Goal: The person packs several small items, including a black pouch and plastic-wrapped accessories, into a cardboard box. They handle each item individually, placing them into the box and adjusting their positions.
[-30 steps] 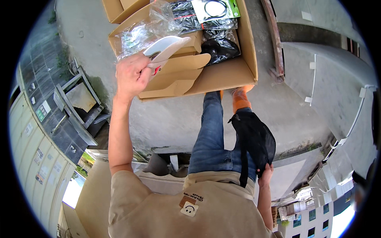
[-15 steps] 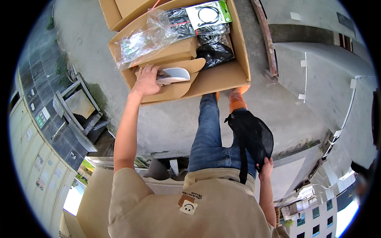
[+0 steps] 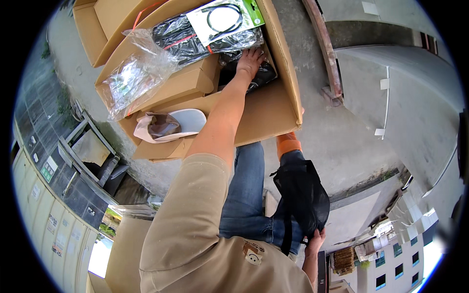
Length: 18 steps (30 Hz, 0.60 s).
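Left fingers (image 3: 253, 53) on glossy black plastic (image 3: 265, 74)

We're outdoors: looks like a rough concrete yard or passage beside buildings; we can't pin it tighter than that. Evidence: bare, stained concrete ground (image 3: 347, 151), dark slab paving (image 3: 41, 122) off to our left, weeds (image 3: 63, 107) at the edge between them. Pale ribbed wall (image 3: 31, 210) at far left, with paper notices (image 3: 53, 222) stuck on. Weathered frame (image 3: 93, 145) stands by the paving. Grey wall (image 3: 420, 93) on our right. Bright sky (image 3: 100, 256) next to greenery (image 3: 106, 229), lower left. Lower right: multi-storey building (image 3: 389, 266), rows of windows.
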### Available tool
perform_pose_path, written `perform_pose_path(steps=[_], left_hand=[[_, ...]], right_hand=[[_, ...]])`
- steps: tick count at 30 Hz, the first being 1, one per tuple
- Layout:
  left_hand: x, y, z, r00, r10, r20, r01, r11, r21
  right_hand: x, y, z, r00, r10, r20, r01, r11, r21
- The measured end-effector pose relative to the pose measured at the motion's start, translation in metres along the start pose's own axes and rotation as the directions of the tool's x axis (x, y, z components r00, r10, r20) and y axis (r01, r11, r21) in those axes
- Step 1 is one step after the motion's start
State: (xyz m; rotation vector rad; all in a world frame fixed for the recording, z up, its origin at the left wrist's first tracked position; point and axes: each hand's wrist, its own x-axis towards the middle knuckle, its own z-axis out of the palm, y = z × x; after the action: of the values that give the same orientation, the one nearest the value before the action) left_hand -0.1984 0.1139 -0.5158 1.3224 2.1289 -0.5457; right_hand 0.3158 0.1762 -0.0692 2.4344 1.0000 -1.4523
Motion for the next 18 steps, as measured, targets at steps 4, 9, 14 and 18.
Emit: perform_pose_path(steps=[4,9,14,18], left_hand=[[0.018,-0.018,0.023,0.996,0.091,-0.011,-0.083,0.94,0.33],[0.024,-0.012,-0.002,0.978,0.171,0.119,-0.205,0.892,0.404],[0.011,-0.026,-0.021,0.945,0.319,0.072,-0.327,0.932,0.156],[-0.027,-0.03,-0.073,0.876,0.482,0.008,-0.482,0.876,-0.02]], right_hand=[[0.014,0.015,-0.004,0.997,0.045,-0.057,-0.041,0.997,0.069],[0.023,0.016,-0.015,1.0,0.026,-0.006,-0.026,0.999,0.027],[0.028,0.014,-0.021,1.0,0.0,0.023,-0.001,1.0,0.022],[0.027,0.009,-0.02,0.999,0.001,0.052,-0.003,1.0,0.031]])
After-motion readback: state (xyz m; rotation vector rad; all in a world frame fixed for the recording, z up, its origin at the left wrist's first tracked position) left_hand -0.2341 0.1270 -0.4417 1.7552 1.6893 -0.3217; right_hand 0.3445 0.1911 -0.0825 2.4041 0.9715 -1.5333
